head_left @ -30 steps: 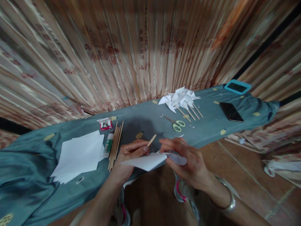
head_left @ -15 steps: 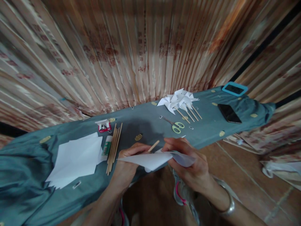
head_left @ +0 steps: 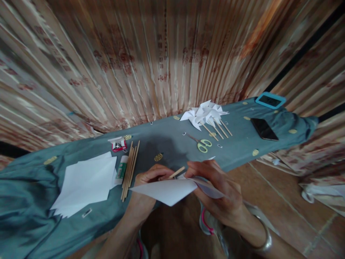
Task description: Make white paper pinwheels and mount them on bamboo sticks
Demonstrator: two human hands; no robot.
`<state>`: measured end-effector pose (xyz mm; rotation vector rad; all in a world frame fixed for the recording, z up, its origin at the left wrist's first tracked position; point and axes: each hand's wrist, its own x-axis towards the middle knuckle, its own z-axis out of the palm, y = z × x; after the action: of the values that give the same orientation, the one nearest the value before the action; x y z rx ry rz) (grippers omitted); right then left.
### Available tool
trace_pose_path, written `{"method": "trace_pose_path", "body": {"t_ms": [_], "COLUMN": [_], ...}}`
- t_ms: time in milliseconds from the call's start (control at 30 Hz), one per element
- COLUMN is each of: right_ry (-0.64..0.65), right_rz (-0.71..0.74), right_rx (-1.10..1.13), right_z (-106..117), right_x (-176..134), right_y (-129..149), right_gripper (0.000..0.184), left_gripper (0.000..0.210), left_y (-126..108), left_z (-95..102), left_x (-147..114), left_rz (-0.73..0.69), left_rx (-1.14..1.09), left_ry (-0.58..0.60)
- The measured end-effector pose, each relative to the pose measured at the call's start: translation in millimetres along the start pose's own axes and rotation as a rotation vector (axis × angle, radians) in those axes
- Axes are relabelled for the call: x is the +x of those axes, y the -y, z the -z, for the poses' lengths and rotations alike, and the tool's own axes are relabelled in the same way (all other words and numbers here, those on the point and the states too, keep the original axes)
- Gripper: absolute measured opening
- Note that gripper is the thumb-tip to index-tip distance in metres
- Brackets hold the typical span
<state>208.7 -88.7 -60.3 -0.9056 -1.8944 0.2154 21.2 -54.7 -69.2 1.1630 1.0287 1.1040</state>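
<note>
Above the near edge of the table, both of my hands are around a white paper pinwheel (head_left: 167,189) with curved, folded blades. My left hand (head_left: 151,180) is closed on a thin wooden stick (head_left: 178,172), whose tip pokes out past the fingers. My right hand (head_left: 215,180) pinches the pinwheel's paper near its middle, with one blade bending between thumb and fingers. The paper hides part of the left fingers and the spot where stick and paper meet. Beyond my hands lie green-handled scissors (head_left: 202,144) and several finished pinwheels on sticks (head_left: 206,114).
To the left are a stack of white paper sheets (head_left: 86,181), a glue stick (head_left: 122,169), several wooden sticks (head_left: 130,169) and a small red box (head_left: 119,145) of pins. A black phone (head_left: 264,129) and a blue-framed device (head_left: 270,100) lie at the right end of the green tablecloth (head_left: 172,131).
The pinwheel in my hands has tilted, so its front blade now reaches lower and shows more of its face. The stick tip has shifted slightly right. Things on the table have stayed put.
</note>
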Motion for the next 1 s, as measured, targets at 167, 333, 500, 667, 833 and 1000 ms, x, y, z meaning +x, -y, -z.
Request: {"method": "trace_pose_path", "body": {"t_ms": [167,333,500,667,833,1000], "right_ry": [-0.018,-0.037,-0.016,-0.017,0.019,0.020], "right_rz": [0.009,0.028,0.020,0.028,0.001,-0.007], "right_rx": [0.004,0.023,0.002,0.020,0.022,-0.001], "right_z": [-3.2,-4.0,-2.6,-2.5,-1.6,-1.1], "right_x": [1.7,1.1,1.0,0.9,-2.9,-2.1], "right_y": [-0.3,-1.0,-0.2,-0.5,-1.8,0.1], "right_gripper": [0.062,0.063,0.064,0.062,0.061,0.057], "left_gripper": [0.007,0.008,0.009,0.009,0.009,0.005], "left_y": [0.9,3.2,5.6,6.0,2.6,0.2], "left_z": [2.0,3.8,5.9,7.5,6.0,4.8], "left_x": [-0.7,-1.7,-2.3,-3.2,-3.5,-3.0], "left_rz": [-0.004,0.012,0.020,0.027,0.024,0.009], "left_rx": [0.025,0.007,0.023,0.054,0.036,0.055], "left_ry": [0.016,0.041,0.073,0.084,0.035,0.029]}}
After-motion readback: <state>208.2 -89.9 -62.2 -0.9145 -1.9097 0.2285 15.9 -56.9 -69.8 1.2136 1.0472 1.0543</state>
